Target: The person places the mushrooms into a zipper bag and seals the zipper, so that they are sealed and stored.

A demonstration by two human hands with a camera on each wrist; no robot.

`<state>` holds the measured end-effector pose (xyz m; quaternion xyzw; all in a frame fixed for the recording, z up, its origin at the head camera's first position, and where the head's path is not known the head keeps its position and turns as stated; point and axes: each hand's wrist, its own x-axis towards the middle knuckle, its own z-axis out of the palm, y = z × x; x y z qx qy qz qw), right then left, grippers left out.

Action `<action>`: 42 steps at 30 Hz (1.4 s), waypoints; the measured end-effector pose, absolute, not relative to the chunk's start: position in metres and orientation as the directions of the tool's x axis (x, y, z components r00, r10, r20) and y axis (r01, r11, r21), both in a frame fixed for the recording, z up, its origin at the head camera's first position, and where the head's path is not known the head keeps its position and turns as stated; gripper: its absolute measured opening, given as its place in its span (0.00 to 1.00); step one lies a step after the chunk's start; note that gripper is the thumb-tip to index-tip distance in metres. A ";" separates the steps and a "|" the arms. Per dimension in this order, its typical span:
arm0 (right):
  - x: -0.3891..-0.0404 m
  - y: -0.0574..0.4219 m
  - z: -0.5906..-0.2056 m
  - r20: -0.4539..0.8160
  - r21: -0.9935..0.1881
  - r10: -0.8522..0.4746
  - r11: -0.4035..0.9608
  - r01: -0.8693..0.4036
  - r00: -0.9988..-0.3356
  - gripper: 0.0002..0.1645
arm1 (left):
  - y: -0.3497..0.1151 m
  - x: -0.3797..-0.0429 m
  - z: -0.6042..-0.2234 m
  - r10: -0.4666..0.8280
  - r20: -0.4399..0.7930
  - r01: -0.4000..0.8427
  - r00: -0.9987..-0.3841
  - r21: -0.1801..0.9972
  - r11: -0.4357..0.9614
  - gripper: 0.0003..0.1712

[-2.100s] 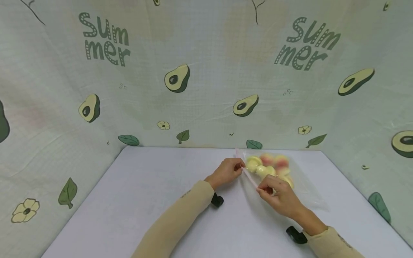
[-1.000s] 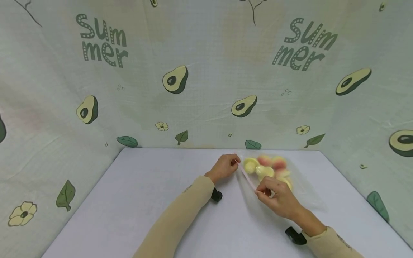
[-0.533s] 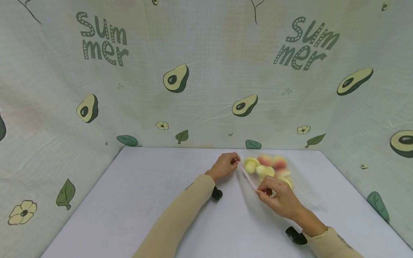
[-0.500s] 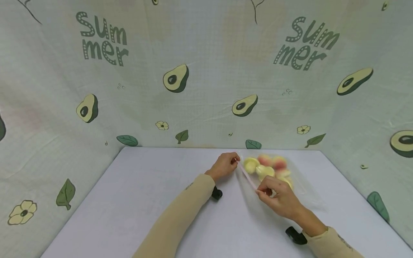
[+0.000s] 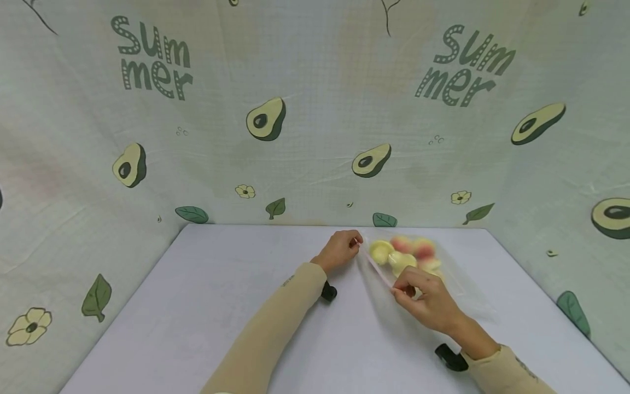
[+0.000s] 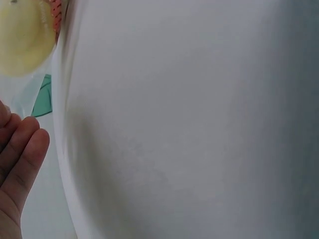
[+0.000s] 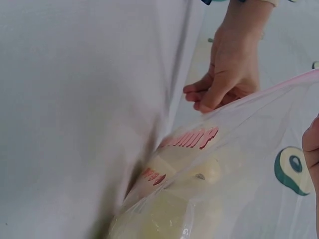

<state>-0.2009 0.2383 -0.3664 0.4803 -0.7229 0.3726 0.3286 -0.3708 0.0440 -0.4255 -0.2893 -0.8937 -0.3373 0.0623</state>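
Note:
A clear zip bag (image 5: 470, 298) with a pink zip strip (image 5: 380, 272) lies on the right part of the white table. Inside are several yellow and pink-red rounded pieces (image 5: 402, 260) that look like fruit; their exact kind cannot be told. My left hand (image 5: 339, 251) pinches the far end of the bag's top edge. At the near end of the strip, my right hand (image 5: 428, 302) pinches it between thumb and forefinger. Red lettering (image 7: 192, 138) shows on the bag in the right wrist view. One yellow piece (image 6: 25, 40) appears at the left wrist view's corner.
The white table (image 5: 236, 306) stretches left of the bag and in front of it. A pale cloth (image 5: 305, 164) printed with avocados, leaves and lettering hangs behind and at both sides. A black wrist camera (image 5: 450, 358) sits under the right wrist, another (image 5: 328, 291) under the left.
My left hand has shifted away along the strip, from partway down to the bag's far end. The strip now runs straighter between the hands. My right hand has stayed almost still.

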 end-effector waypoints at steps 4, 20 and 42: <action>-0.200 0.238 -0.364 0.836 -0.223 -0.447 0.254 -0.941 -0.319 0.20 | 0.044 -0.373 -0.425 0.466 0.299 0.548 -0.833 0.567 0.615 0.10; -0.202 0.240 -0.364 0.849 -0.204 -0.457 0.176 -0.963 -0.264 0.19 | 0.037 -0.379 -0.423 0.418 0.317 0.522 -0.851 0.599 0.607 0.10; -0.197 0.236 -0.360 0.850 -0.197 -0.465 0.151 -0.969 -0.245 0.18 | 0.026 -0.386 -0.420 0.384 0.306 0.488 -0.871 0.628 0.607 0.09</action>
